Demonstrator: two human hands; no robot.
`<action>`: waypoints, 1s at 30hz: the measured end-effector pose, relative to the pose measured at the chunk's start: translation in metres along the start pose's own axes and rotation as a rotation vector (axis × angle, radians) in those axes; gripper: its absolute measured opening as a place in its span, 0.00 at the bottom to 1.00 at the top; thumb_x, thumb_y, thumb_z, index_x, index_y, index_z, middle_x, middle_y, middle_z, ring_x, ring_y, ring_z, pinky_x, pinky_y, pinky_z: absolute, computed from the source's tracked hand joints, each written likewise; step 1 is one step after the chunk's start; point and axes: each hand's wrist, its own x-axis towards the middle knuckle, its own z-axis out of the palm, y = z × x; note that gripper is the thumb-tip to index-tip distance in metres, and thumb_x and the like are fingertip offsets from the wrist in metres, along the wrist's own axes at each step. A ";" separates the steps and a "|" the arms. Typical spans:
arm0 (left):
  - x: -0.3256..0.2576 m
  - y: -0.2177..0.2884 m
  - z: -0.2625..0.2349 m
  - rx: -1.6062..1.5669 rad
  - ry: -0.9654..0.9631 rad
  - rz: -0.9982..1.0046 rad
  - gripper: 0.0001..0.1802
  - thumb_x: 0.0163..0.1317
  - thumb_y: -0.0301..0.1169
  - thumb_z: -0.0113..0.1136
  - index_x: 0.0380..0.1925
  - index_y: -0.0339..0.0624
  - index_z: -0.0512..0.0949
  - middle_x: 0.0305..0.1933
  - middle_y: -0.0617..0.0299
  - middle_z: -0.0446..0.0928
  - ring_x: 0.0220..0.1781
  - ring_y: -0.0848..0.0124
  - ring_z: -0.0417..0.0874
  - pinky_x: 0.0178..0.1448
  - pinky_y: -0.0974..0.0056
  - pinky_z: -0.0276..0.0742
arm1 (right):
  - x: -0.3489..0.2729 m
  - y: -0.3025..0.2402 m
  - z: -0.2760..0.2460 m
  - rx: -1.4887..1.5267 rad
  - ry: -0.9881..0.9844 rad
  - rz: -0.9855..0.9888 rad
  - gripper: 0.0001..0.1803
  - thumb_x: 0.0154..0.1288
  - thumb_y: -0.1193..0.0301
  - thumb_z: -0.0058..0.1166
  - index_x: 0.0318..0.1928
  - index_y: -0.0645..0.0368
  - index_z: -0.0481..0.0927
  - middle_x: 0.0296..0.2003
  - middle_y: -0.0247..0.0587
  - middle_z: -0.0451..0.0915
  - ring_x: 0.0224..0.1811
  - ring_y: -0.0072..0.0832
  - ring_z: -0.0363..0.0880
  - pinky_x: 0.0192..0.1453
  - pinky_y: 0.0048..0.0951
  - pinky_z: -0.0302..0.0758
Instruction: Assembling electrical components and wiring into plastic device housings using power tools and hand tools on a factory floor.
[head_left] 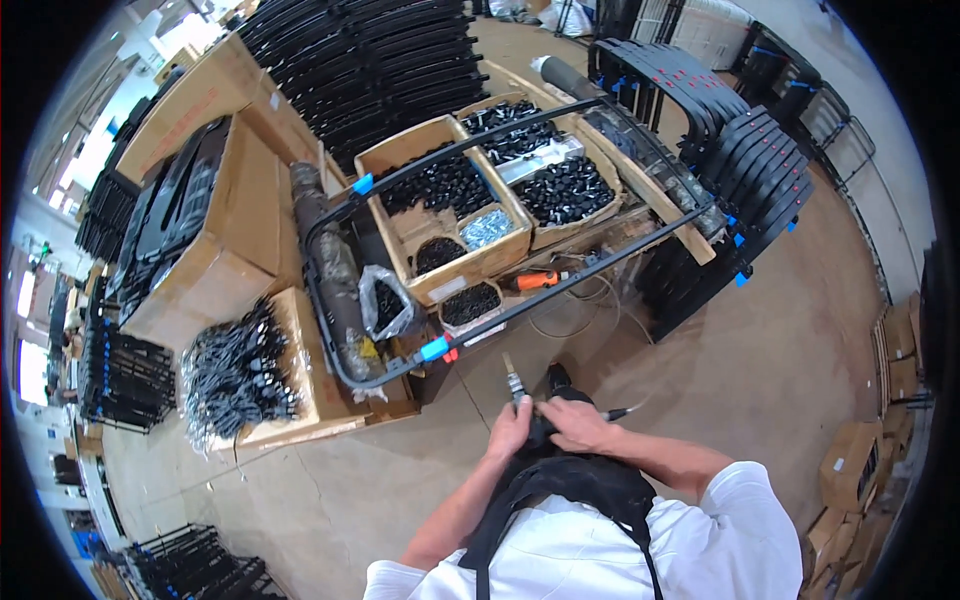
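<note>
Low in front of my body, my left hand (510,427) is closed around a hand tool, near its silver nose (515,385), which ends in a slim tip pointing forward. My right hand (580,425) is closed beside it, at the tool's dark body; the fingers hide most of that part. A dark fitting (618,413) with a thin line sticks out past the right hand. Ahead, a black tubular frame (600,265) with blue tape lies across padded supports, apart from both hands.
Within the frame's outline are a cardboard box (405,245) of small black parts and silver screws (487,229), a second parts box (565,190) and an orange-handled tool (540,281). Bundled black cables (240,370) lie on a carton at left. Stacked black frames (750,165) stand right.
</note>
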 end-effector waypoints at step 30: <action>0.437 0.390 0.110 0.928 -0.181 0.844 0.22 0.65 0.38 0.70 0.59 0.48 0.81 0.48 0.53 0.77 0.54 0.53 0.81 0.62 0.50 0.77 | 0.068 0.347 -0.270 -0.003 -0.426 0.642 0.22 0.68 0.67 0.60 0.60 0.61 0.81 0.55 0.60 0.83 0.52 0.56 0.86 0.55 0.52 0.84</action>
